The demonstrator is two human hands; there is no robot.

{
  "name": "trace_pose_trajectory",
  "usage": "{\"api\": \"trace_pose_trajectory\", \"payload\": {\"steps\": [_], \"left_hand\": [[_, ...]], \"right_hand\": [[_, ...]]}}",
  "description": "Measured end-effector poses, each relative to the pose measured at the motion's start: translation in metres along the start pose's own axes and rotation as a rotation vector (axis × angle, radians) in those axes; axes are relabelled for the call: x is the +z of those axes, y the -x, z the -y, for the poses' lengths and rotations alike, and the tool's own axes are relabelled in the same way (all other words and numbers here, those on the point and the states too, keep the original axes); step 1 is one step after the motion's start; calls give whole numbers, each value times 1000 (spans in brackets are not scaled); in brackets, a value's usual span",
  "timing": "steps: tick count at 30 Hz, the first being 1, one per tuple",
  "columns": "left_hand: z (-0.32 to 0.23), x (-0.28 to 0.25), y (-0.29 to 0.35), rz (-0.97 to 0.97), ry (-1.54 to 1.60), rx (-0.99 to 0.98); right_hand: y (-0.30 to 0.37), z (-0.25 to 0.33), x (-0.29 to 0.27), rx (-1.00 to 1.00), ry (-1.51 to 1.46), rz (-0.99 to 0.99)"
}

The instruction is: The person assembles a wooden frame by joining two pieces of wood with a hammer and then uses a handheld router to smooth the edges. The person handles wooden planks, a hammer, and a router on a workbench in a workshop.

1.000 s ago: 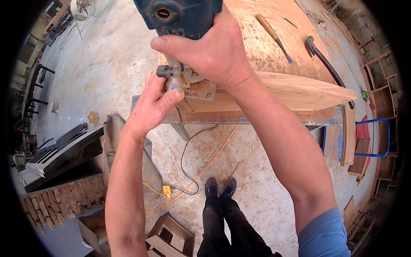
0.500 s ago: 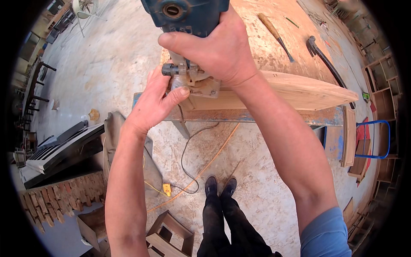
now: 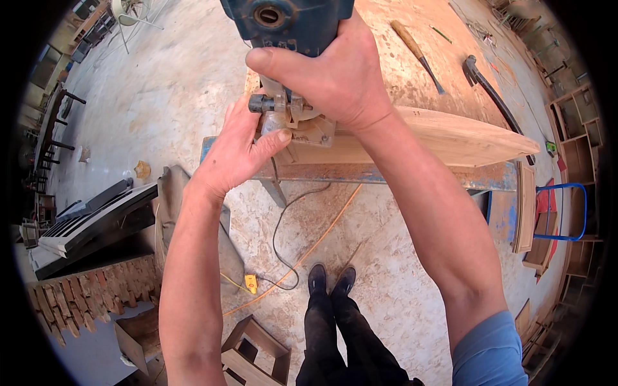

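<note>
A dark blue trim router stands on a wooden board with a pointed right end at the bench's near edge. My right hand wraps round the router's body, its thumb across the near side. Lower down, my left hand holds the router's base from the left, thumb on the near side; its other fingers are partly hidden behind the base. The bit's contact with the wood is out of sight. A dark power cord hangs below the bench to the floor.
On the workbench lie a wooden-handled chisel, a green pencil and a black hammer. An orange cable and yellow plug lie near my feet. Stacked wood strips and a keyboard stand left.
Both hands and the router have shifted slightly to the right along the board. The grip of each hand stays the same.
</note>
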State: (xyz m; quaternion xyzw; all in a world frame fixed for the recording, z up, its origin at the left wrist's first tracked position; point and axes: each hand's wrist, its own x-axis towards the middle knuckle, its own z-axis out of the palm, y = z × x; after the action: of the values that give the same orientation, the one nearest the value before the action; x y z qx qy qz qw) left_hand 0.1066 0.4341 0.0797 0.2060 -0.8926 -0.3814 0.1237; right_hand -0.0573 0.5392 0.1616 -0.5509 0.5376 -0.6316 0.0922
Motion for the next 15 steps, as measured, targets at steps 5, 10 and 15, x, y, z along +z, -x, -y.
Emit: {"api": "trace_pose_trajectory", "payload": {"steps": [5, 10, 15], "left_hand": [[3, 3, -1, -23, 16, 48], [7, 5, -2, -47, 11, 104], [7, 3, -4, -30, -16, 124]], "right_hand": [[1, -1, 0, -31, 11, -9], [0, -5, 2, -12, -33, -11], [0, -5, 2, -13, -26, -33]]}}
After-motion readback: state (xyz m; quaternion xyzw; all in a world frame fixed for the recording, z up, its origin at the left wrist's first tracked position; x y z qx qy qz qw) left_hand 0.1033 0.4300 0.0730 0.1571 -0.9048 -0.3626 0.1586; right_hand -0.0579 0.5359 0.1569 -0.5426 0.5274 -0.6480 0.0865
